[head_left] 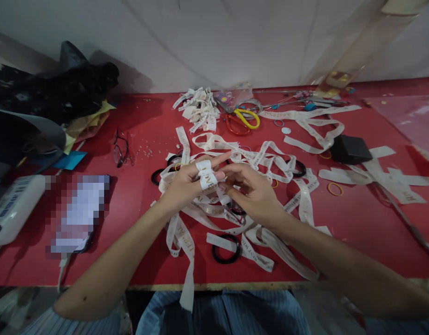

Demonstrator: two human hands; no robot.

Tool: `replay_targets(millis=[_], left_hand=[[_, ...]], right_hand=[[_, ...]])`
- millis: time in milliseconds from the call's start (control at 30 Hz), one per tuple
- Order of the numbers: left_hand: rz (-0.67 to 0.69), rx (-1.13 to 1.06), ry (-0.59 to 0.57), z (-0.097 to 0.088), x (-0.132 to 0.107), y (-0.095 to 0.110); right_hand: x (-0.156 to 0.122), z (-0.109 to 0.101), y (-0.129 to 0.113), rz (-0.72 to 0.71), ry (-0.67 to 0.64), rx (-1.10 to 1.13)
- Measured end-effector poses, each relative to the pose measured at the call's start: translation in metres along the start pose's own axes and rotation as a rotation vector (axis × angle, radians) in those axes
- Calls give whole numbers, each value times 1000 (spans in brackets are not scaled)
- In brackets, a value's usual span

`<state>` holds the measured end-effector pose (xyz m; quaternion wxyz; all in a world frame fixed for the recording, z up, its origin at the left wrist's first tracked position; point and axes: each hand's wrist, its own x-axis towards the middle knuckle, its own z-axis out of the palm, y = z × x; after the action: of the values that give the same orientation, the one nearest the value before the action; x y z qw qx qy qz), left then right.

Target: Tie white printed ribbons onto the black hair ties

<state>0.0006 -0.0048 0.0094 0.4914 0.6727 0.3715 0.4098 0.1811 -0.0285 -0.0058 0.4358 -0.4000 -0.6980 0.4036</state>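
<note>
A white printed ribbon (207, 176) is wrapped in a loop around the fingers of my left hand (186, 183), its thumb pressed against the folds. My right hand (254, 188) meets it from the other side, with fingertips pinched at the ribbon's lower end. Below and around both hands lies a tangle of printed white ribbons (186, 242), with black rings among them. One black ring (226, 260) rests near the table's front edge, over a ribbon strip. The right fingertips are partly hidden.
Scissors (247, 118) with red and yellow handles lie behind the hands, beside a heap of ribbon pieces (200, 109). A phone (80, 214) on a cable and eyeglasses (121, 148) are at left. A black block (351, 149) sits on ribbons at right.
</note>
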Motion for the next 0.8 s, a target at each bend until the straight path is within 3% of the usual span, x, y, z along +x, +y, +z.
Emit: replay_targets(millis=[167, 433, 800], left_hand=[[20, -65, 4, 1, -1, -4], [-254, -497, 118, 13, -3, 4], [-340, -449, 186, 12, -2, 9]], right_hand=[[1, -2, -2, -47, 15, -74], [1, -5, -5, -125, -33, -97], [2, -8, -5, -167, -114, -155]])
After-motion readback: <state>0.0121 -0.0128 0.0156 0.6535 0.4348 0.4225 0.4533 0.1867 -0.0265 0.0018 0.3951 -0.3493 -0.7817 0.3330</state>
